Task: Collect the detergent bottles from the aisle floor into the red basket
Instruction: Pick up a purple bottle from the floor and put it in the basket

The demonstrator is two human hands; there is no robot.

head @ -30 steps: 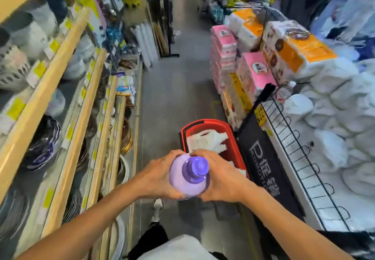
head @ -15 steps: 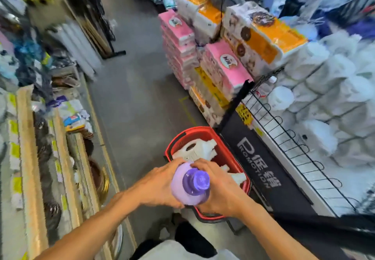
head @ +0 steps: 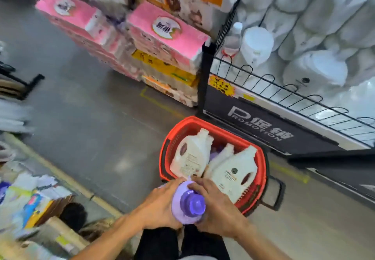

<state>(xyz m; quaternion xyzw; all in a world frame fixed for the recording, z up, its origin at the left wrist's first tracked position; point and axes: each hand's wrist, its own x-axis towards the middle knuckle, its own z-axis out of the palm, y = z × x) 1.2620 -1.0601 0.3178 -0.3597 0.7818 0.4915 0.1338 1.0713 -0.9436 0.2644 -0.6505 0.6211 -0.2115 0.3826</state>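
You have the purple bottle (head: pixel 188 209) clasped from both sides. Your left hand (head: pixel 160 205) is wrapped round its left flank, and your right hand (head: pixel 219 209) is curled over its right shoulder, with fingers up beside the cap. The bottle hangs cap-up at the near edge of the red basket (head: pixel 168 144), roughly over the rim and not over the opening. That is the first risk: let go here and it will likely strike the rim and drop to the floor on your side of the basket.

Inside the basket there is little room. One white jug (head: pixel 190 158) lies along the left wall, and a second white jug (head: pixel 235 170) leans across the right half. Another white neck and something purple show in the gap between them. A round bottle set on those sloping sides could roll, slide off over the near rim, or come to rest on its side. I cannot tell whether its cap is tight, so a hard landing might leak.

Just beyond the basket's far rim stands the black promotion panel (head: pixel 259 121). Past its far left corner are the stacked tissue packs (head: pixel 166 36). Overreach and the bottle may knock the panel.
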